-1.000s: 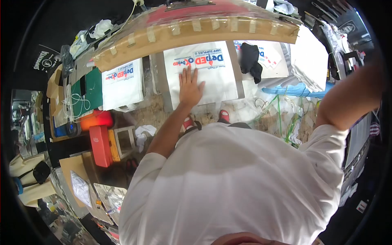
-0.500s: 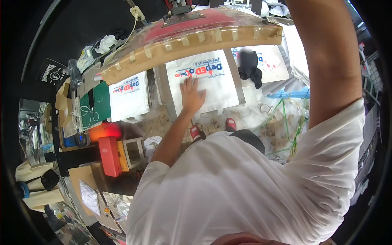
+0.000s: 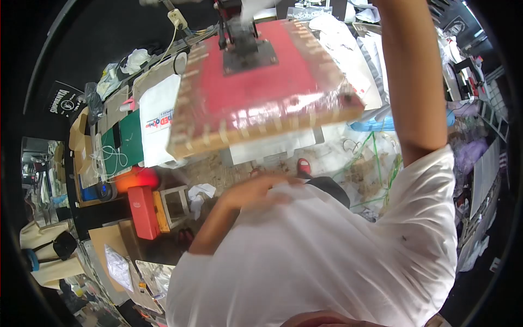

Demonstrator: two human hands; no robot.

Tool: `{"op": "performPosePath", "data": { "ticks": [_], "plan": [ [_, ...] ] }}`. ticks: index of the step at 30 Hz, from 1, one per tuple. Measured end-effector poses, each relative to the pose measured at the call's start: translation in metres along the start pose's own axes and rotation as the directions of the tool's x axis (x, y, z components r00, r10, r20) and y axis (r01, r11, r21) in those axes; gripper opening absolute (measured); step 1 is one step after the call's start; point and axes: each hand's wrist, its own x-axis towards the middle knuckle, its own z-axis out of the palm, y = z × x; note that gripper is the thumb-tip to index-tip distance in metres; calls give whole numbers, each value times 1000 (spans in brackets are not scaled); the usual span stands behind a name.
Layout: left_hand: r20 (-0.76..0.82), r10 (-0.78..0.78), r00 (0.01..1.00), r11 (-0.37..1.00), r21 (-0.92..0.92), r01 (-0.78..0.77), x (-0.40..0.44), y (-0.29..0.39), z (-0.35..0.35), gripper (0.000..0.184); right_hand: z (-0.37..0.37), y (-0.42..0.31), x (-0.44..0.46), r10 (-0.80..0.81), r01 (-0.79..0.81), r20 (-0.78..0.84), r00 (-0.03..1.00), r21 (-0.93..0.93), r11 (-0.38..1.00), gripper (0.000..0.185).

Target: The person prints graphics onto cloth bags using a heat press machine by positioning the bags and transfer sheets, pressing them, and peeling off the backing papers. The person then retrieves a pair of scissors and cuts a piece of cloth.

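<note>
The red upper plate of a heat press (image 3: 261, 90), its edges wrapped in brown taped board, hangs over a white printed bag (image 3: 272, 150). Only the bag's near edge shows below the plate; its print is hidden. Close to the front of my white shirt is my left hand (image 3: 264, 188), smeared by motion and touching no bag; its fingers cannot be made out. My right arm reaches up past the top edge, so that hand is out of sight.
A stack of white printed bags (image 3: 158, 128) lies left of the press on a green mat (image 3: 122, 143). Below it stand a red box (image 3: 144, 212) and a small stool (image 3: 175, 207). Green straps (image 3: 376, 158) and plastic litter the floor to the right.
The press plate has swung across the bag and now hides its print. My left hand has drawn back from the bag to my chest. My right arm has shifted slightly left, still raised.
</note>
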Motion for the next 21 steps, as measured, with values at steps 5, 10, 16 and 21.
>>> {"op": "performPosePath", "data": {
  "ticks": [5, 10, 16, 21],
  "plan": [
    [-174, 678, 714, 507, -592, -626, -33, 52, -25, 54, 72, -51, -122, -40, -263, 372, 927, 724, 638, 23],
    [-508, 396, 765, 782, 624, 9, 51, -36, -59, 61, 202, -83, -248, 98, -374, 451, 887, 578, 725, 26],
    [-587, 371, 720, 830, 557, 28, 58, -56, -61, 74, 234, -78, -271, 253, -403, 349, 902, 473, 783, 46],
    [-541, 486, 686, 738, 675, 8, 64, -87, -62, 82, 261, -77, -293, 268, -428, 370, 890, 471, 771, 49]
  ]
}}
